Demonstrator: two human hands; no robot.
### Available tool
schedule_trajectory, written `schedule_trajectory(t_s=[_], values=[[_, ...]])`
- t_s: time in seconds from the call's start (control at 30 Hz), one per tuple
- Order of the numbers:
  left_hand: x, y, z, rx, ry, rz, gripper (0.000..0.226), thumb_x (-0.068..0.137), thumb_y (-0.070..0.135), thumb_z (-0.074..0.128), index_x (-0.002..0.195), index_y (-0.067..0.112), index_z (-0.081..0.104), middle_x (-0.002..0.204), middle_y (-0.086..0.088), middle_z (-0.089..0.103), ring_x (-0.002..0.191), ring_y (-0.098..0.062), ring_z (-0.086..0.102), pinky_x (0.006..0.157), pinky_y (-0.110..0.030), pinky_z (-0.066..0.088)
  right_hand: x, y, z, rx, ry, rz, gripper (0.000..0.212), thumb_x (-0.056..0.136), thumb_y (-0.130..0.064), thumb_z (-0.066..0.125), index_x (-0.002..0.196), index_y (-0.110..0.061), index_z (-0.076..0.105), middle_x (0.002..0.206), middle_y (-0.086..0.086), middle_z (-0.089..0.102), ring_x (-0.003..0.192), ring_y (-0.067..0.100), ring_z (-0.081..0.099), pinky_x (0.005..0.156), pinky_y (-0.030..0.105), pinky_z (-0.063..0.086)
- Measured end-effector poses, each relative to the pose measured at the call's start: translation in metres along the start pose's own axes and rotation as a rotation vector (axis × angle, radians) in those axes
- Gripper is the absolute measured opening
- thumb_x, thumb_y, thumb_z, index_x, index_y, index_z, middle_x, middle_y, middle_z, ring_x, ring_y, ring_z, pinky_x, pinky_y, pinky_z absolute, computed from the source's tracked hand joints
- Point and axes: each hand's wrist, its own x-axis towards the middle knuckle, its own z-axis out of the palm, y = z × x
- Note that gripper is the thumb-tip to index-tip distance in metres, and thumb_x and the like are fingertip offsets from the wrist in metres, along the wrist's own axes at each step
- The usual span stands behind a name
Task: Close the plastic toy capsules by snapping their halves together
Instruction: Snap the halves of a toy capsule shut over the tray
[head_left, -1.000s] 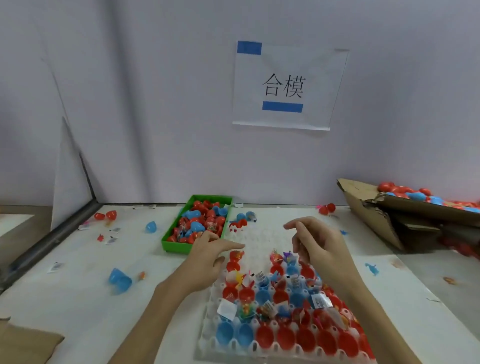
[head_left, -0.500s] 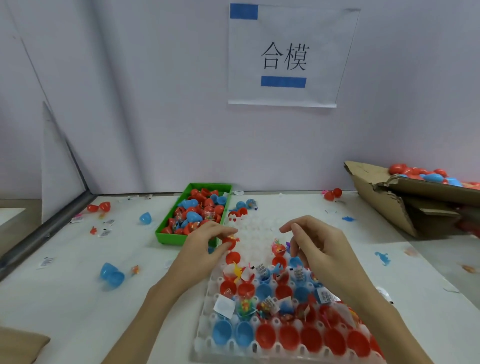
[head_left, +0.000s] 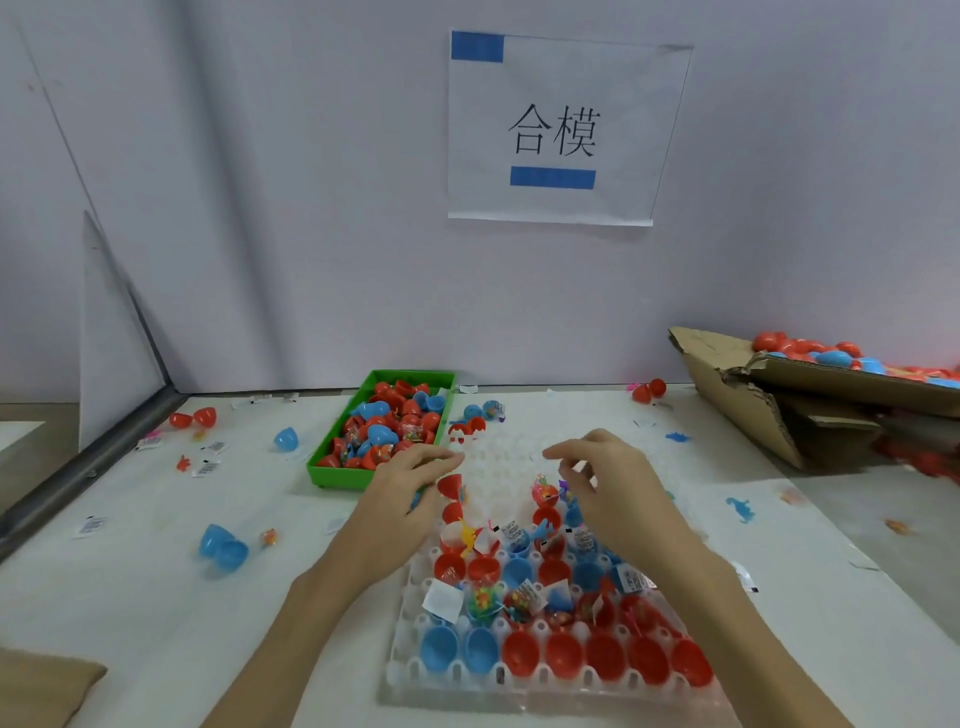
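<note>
Both hands hover over the far half of a clear plastic tray (head_left: 524, 686) that lies on the white bench (head_left: 156, 597). The left hand (head_left: 410, 499) reaches across the tray's left edge with fingers stretched forward, loosely curved; a red capsule half (head_left: 450, 486) sits just under its fingertips, but I cannot tell whether the fingers grip it. The right hand (head_left: 613, 483) is held above the tray's middle with its fingers bent and apart, holding nothing.

The tray's near row holds two blue capsule halves (head_left: 457, 649) and then red halves (head_left: 605, 660); the rows behind carry red and blue halves with small toys and paper slips (head_left: 441, 600) in them. The far cells are bare.

A green bin (head_left: 384, 426) full of red and blue capsule pieces stands just left of the tray's far end. An open blue capsule (head_left: 223, 545) lies on the bench to the left. At the right, a torn cardboard box (head_left: 779, 395) holds more red and blue capsules. A paper sign (head_left: 556, 130) hangs on the wall.
</note>
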Motion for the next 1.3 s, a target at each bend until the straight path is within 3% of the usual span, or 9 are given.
schedule_trajectory(t_s=[0.13, 0.23, 0.43, 0.57, 0.7, 0.87, 0.93, 1.07, 1.3], values=[[-0.005, 0.003, -0.004, 0.012, 0.088, 0.034, 0.034, 0.104, 0.003, 0.056, 0.128, 0.020, 0.072, 0.125, 0.012, 0.061, 0.123, -0.002, 0.051, 0.108, -0.015, 0.036, 0.020, -0.001, 0.008, -0.267, -0.258, 0.013, 0.035, 0.104, -0.028, 0.058, 0.138, -0.025, 0.063, 0.130, 0.005, 0.056, 0.122, 0.025, 0.046, 0.101, 0.036, 0.046], [-0.008, 0.004, -0.006, -0.010, 0.131, 0.050, 0.030, 0.103, 0.003, 0.057, 0.121, 0.020, 0.074, 0.117, 0.016, 0.059, 0.119, 0.000, 0.053, 0.104, -0.011, 0.038, 0.029, -0.002, 0.009, -0.287, -0.301, 0.010, 0.025, 0.101, -0.035, 0.063, 0.120, -0.023, 0.074, 0.121, 0.004, 0.062, 0.112, 0.022, 0.046, 0.096, 0.034, 0.042], [-0.009, 0.008, -0.002, -0.029, 0.120, 0.045, 0.027, 0.103, 0.004, 0.058, 0.116, 0.021, 0.074, 0.118, 0.010, 0.060, 0.119, -0.002, 0.053, 0.102, -0.007, 0.037, 0.038, 0.001, 0.007, -0.227, -0.280, 0.000, 0.024, 0.097, -0.033, 0.069, 0.112, -0.015, 0.075, 0.116, 0.001, 0.069, 0.096, 0.013, 0.052, 0.096, 0.031, 0.046], [-0.008, 0.009, -0.001, -0.073, 0.152, 0.029, 0.028, 0.102, 0.001, 0.059, 0.115, 0.020, 0.075, 0.117, 0.009, 0.061, 0.117, -0.004, 0.055, 0.104, -0.019, 0.046, 0.040, 0.006, 0.008, -0.159, -0.237, 0.042, 0.025, 0.096, -0.035, 0.070, 0.113, -0.017, 0.074, 0.118, 0.001, 0.066, 0.104, 0.017, 0.054, 0.093, 0.034, 0.051], [-0.006, 0.019, -0.004, -0.181, 0.259, 0.028, 0.027, 0.100, 0.006, 0.065, 0.119, 0.023, 0.072, 0.117, 0.014, 0.064, 0.113, -0.004, 0.060, 0.100, -0.024, 0.051, 0.039, -0.001, 0.000, 0.040, -0.027, 0.019, 0.015, 0.094, -0.040, 0.070, 0.103, -0.028, 0.071, 0.104, -0.011, 0.062, 0.094, 0.009, 0.056, 0.073, 0.019, 0.044], [-0.008, 0.039, -0.008, -0.313, 0.034, 0.111, 0.063, 0.088, 0.023, 0.084, 0.141, 0.040, 0.055, 0.133, 0.024, 0.059, 0.119, -0.004, 0.062, 0.094, -0.016, 0.053, 0.009, -0.025, -0.008, 0.446, 0.004, 0.004, 0.009, 0.088, -0.047, 0.074, 0.083, -0.045, 0.067, 0.083, -0.027, 0.070, 0.083, 0.000, 0.065, 0.065, 0.011, 0.052], [-0.010, 0.047, -0.004, -0.363, 0.045, 0.115, 0.064, 0.084, 0.024, 0.088, 0.139, 0.038, 0.058, 0.131, 0.023, 0.062, 0.116, -0.007, 0.066, 0.094, -0.016, 0.054, 0.000, -0.029, -0.005, 0.510, -0.006, 0.024, 0.008, 0.087, -0.044, 0.077, 0.084, -0.040, 0.071, 0.085, -0.027, 0.071, 0.080, 0.004, 0.067, 0.066, 0.013, 0.054], [-0.014, 0.055, 0.004, -0.424, 0.152, 0.073, 0.041, 0.083, 0.024, 0.087, 0.121, 0.029, 0.071, 0.115, 0.021, 0.072, 0.105, -0.006, 0.071, 0.087, -0.016, 0.057, -0.006, -0.032, -0.002, 0.564, 0.030, 0.086, 0.005, 0.087, -0.035, 0.079, 0.088, -0.031, 0.077, 0.077, -0.011, 0.074, 0.073, 0.011, 0.068, 0.065, 0.017, 0.055], [-0.020, 0.065, 0.019, -0.454, 0.210, 0.043, 0.033, 0.088, 0.018, 0.083, 0.118, 0.027, 0.074, 0.104, 0.018, 0.076, 0.095, -0.007, 0.075, 0.081, -0.017, 0.059, -0.012, -0.035, -0.003, 0.345, 0.082, -0.015, 0.022, 0.095, -0.025, 0.072, 0.116, -0.024, 0.078, 0.090, -0.016, 0.068, 0.079, 0.003, 0.064, 0.073, 0.013, 0.052]])
